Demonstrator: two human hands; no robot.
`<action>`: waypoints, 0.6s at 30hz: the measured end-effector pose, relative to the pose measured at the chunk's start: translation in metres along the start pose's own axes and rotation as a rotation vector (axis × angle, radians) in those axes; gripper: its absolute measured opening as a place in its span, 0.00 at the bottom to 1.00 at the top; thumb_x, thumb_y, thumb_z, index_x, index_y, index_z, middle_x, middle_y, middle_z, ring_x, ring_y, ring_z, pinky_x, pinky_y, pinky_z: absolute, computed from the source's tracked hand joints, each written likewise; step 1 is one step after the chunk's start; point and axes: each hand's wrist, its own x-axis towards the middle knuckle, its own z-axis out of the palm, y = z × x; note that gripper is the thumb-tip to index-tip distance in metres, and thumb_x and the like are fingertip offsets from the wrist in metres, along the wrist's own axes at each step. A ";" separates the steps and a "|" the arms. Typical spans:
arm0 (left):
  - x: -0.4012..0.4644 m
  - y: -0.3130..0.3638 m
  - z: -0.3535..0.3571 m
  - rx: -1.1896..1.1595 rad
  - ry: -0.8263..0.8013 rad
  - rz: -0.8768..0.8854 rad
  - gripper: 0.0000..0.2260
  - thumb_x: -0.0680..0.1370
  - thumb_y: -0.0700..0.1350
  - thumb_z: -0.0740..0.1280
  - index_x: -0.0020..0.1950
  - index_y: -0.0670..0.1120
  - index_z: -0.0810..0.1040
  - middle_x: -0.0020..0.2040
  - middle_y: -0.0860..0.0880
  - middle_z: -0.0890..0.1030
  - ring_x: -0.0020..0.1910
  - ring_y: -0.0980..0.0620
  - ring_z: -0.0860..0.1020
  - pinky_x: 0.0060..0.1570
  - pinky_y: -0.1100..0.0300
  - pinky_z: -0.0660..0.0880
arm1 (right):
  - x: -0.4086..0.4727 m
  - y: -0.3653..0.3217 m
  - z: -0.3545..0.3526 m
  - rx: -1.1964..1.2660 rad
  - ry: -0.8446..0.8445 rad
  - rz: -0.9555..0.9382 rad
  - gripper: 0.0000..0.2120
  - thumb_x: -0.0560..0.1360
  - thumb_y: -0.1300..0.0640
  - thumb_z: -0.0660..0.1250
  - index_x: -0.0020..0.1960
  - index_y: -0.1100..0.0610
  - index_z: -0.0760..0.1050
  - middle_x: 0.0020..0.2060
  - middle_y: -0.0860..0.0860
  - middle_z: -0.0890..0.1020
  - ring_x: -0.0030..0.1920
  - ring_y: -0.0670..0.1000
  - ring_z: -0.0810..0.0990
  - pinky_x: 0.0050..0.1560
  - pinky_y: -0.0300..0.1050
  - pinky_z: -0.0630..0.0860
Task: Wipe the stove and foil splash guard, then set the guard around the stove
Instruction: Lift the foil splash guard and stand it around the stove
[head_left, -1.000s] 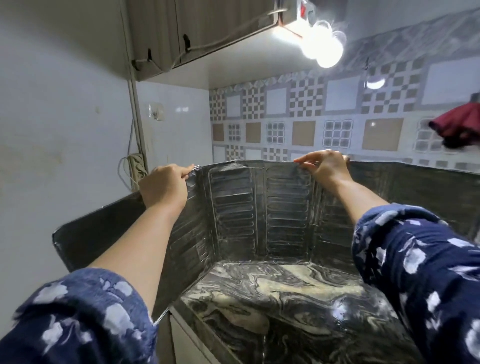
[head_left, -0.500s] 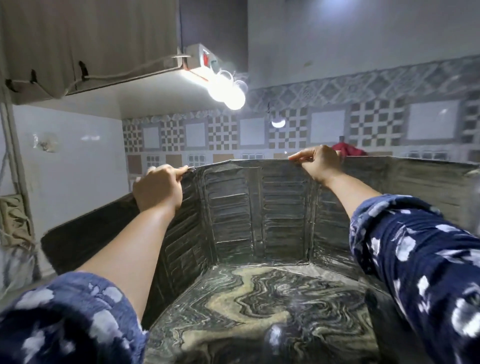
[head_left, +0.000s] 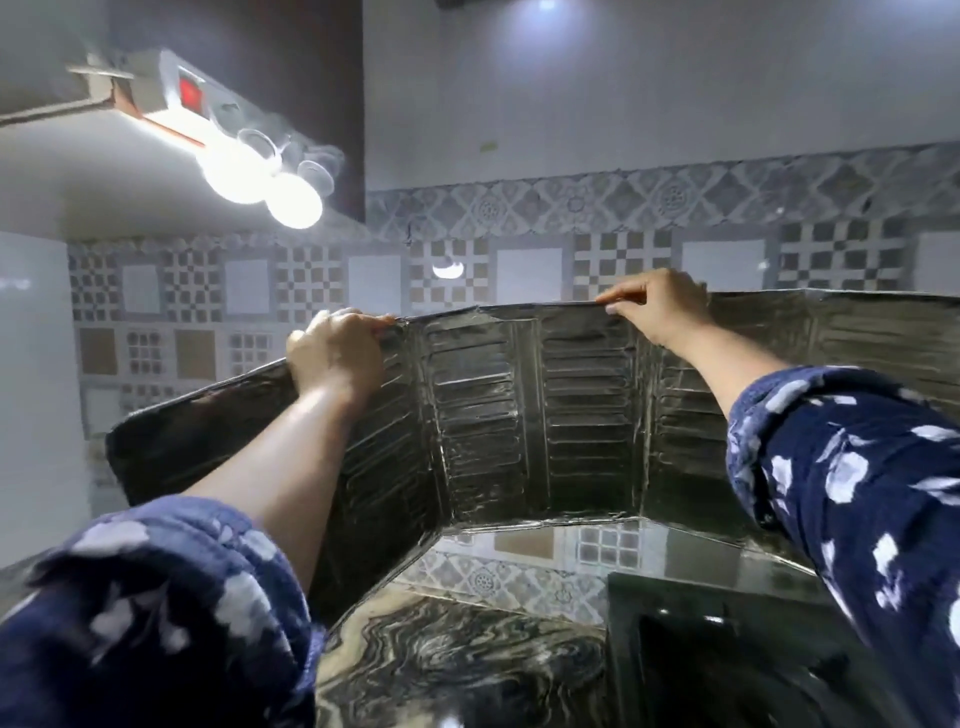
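The foil splash guard (head_left: 524, 415) is a dull silver, ribbed, folding panel standing upright on the marbled counter (head_left: 457, 654), bent into a shallow U. My left hand (head_left: 335, 351) grips its top edge at the left fold. My right hand (head_left: 657, 306) pinches the top edge at the right fold. Its left wing reaches out toward the white wall and its right wing runs off the frame. A dark glass stove corner (head_left: 691, 644) shows at the lower right, inside the guard. My patterned blue sleeves hide the guard's lower corners.
A patterned tile wall (head_left: 623, 260) stands close behind the guard. A cabinet underside with a bright lamp (head_left: 270, 182) hangs overhead at the upper left. A white wall (head_left: 31, 374) closes off the left side.
The view has swung right and upward. The guard now sits further right along the counter, and the stove corner has come into sight. Both hands keep their hold on the top edge.
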 end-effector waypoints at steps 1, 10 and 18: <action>-0.002 0.015 0.008 -0.041 0.003 -0.001 0.13 0.79 0.51 0.61 0.58 0.52 0.81 0.57 0.44 0.81 0.57 0.43 0.77 0.55 0.52 0.71 | 0.003 0.014 -0.004 -0.022 0.013 0.009 0.08 0.74 0.54 0.69 0.52 0.48 0.83 0.54 0.49 0.84 0.58 0.54 0.79 0.62 0.53 0.70; -0.013 0.119 0.108 -0.140 -0.046 0.163 0.12 0.79 0.45 0.62 0.59 0.53 0.81 0.57 0.48 0.82 0.56 0.43 0.76 0.55 0.51 0.70 | 0.018 0.153 -0.027 -0.074 -0.018 0.056 0.09 0.72 0.55 0.71 0.52 0.48 0.83 0.52 0.49 0.85 0.54 0.55 0.81 0.61 0.60 0.72; -0.034 0.152 0.196 -0.116 -0.116 0.259 0.16 0.78 0.43 0.62 0.61 0.59 0.78 0.58 0.51 0.82 0.55 0.44 0.76 0.50 0.52 0.71 | -0.004 0.242 0.004 -0.019 -0.109 0.131 0.11 0.73 0.56 0.70 0.51 0.41 0.80 0.52 0.50 0.84 0.55 0.56 0.79 0.65 0.62 0.68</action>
